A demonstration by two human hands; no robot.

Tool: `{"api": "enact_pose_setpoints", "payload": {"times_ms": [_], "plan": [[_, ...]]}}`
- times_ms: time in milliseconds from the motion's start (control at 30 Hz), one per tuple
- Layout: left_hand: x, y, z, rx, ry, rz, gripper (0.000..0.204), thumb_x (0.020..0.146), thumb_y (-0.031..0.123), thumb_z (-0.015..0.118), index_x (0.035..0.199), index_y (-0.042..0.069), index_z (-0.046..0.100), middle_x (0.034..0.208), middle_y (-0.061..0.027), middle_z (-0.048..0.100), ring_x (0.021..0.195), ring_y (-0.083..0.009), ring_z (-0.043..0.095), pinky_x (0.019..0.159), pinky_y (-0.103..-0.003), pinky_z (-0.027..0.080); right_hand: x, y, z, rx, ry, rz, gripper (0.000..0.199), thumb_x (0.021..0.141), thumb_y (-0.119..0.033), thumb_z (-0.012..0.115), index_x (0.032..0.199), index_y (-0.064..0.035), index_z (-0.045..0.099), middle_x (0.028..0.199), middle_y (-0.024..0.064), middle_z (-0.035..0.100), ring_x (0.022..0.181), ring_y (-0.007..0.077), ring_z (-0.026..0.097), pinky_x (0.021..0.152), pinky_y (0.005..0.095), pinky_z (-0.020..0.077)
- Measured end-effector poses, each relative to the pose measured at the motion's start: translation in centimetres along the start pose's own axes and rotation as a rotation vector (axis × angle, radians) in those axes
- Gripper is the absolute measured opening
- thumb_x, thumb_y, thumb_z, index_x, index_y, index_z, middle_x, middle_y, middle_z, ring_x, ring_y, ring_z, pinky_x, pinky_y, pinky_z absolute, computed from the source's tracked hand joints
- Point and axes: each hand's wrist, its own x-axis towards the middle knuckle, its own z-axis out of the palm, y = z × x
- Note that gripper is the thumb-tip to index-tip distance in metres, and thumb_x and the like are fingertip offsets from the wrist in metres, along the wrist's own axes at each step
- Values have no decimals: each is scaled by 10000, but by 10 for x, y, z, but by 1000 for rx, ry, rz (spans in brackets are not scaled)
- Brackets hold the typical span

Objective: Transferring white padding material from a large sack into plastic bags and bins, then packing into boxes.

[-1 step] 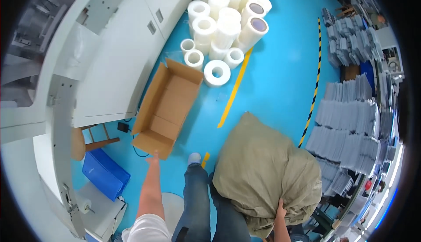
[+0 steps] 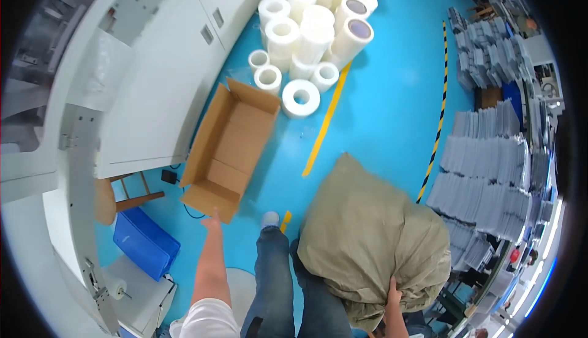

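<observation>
An opened, hollow cardboard box (image 2: 236, 136) lies on the blue floor ahead and to the left. At its near end my left hand (image 2: 212, 220) is closed on the box's edge, thumb against the cardboard and the other fingers partly hidden. To the right, a large, bulging olive-brown cloth sack (image 2: 361, 234) rests against my right leg. Its gathered, creased fabric is gripped low on the near side by my right hand (image 2: 394, 292), whose fingers mostly disappear in the folds.
White film rolls (image 2: 300, 44) stand clustered beyond the box. A white cabinet (image 2: 159, 87) runs along the left, with a wooden stool (image 2: 122, 198) and blue case (image 2: 146, 241) nearer me. Stacked grey sheets (image 2: 487, 154) line the right side, past striped floor tape (image 2: 442, 105).
The view has shifted very slightly, so the rolls and the box's far end appear a little higher and further left. Both hands keep their holds on the box and sack.
</observation>
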Motion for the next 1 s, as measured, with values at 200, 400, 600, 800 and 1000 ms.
{"api": "enact_pose_setpoints", "payload": {"times_ms": [200,400,600,800,1000], "plan": [[-36,11,47,-544,-302,-728,435,813,220,668,1143,15,471,1024,-149,576,837,-250,594,602,-383,525,35,11,-22,-232,124,48,1016,684,-569,682,1278,164,304,1337,230,366,1182,309,422,949,386,364],[-116,30,-33,-606,-663,-616,337,837,111,623,1149,85,496,970,-69,613,791,-183,623,614,-314,537,45,19,-20,-287,115,119,985,730,-544,654,1299,150,246,1317,236,371,1150,330,440,947,408,374],[-270,102,-48,-859,-812,-917,323,863,81,565,1171,110,470,1100,-64,566,967,-229,592,687,-382,547,92,39,-41,-113,-193,102,882,770,-424,669,1321,103,226,1311,235,370,1110,326,473,878,448,437],[-394,118,-8,-353,-1177,-1461,367,893,387,497,1066,66,535,976,-121,625,796,-245,624,687,-350,524,89,18,-53,-374,-251,19,715,777,-409,643,1238,89,419,1200,211,517,1043,325,542,865,412,453],[-235,175,-7,-95,-1695,-300,308,803,340,598,754,38,638,581,-12,556,525,-104,535,458,-213,414,-54,-140,-35,-1723,-498,-388,360,757,-325,614,907,0,647,891,169,644,848,239,637,722,334,504]]}}
